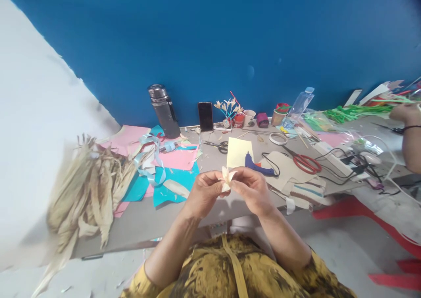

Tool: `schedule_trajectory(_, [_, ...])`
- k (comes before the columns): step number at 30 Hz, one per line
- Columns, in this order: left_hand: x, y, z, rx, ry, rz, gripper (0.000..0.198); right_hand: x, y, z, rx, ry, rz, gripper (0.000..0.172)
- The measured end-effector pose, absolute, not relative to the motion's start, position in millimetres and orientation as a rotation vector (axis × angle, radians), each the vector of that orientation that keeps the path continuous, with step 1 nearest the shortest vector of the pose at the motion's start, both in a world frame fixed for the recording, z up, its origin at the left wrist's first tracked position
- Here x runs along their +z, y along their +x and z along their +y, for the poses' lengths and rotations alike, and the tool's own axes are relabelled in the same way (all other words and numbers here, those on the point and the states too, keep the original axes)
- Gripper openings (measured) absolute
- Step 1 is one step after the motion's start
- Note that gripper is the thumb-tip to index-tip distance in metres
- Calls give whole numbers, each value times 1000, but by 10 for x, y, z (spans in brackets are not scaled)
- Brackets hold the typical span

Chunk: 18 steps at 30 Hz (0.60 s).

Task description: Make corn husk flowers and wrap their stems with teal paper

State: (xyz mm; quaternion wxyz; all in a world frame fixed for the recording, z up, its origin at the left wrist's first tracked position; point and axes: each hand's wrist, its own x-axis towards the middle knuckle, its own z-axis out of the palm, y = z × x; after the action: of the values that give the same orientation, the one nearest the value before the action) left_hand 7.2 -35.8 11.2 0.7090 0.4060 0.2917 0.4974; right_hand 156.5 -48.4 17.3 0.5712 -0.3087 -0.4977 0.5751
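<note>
Near edge of the table: both hands up together over the table (138, 221), working one small husk flower (227, 177).
Left hand: the left hand (204, 193) pinches the flower's base, fingers (219, 187) together and clamped on it from the left.
Right hand: the right hand (251, 188) closes on the same flower from the right, fingertips pressed to it, touching the left hand's.
Flower: pale, petals splayed upward, held between the two hands, just above the table's near edge.
Just beyond: a yellow sheet (239, 151) and a blue glue gun (258, 165), lying side by side.
Right of that: red scissors (304, 161) among black cables.
Left side: a heap of dry husks (88, 193), pink and teal paper beside it.
Far edge: a flask (163, 110), a phone (205, 116) propped upright, finished flowers in a pot (227, 107).
Far right: another person's arm (411, 136) over the table.
</note>
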Motion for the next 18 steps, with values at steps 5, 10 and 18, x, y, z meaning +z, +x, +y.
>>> schedule_trajectory(5, [140, 97, -389, 1107, 948, 691, 29, 79, 1572, -479, 1376, -696, -1141, 23])
schedule_trajectory(10, [144, 103, -419, 1130, 1016, 707, 25, 38, 1599, -485, 1393, -657, -1166, 21])
schedule_trajectory(18, [186, 76, -400, 1056, 959, 638, 31, 305, 1884, -542, 496, -797, -1649, 19])
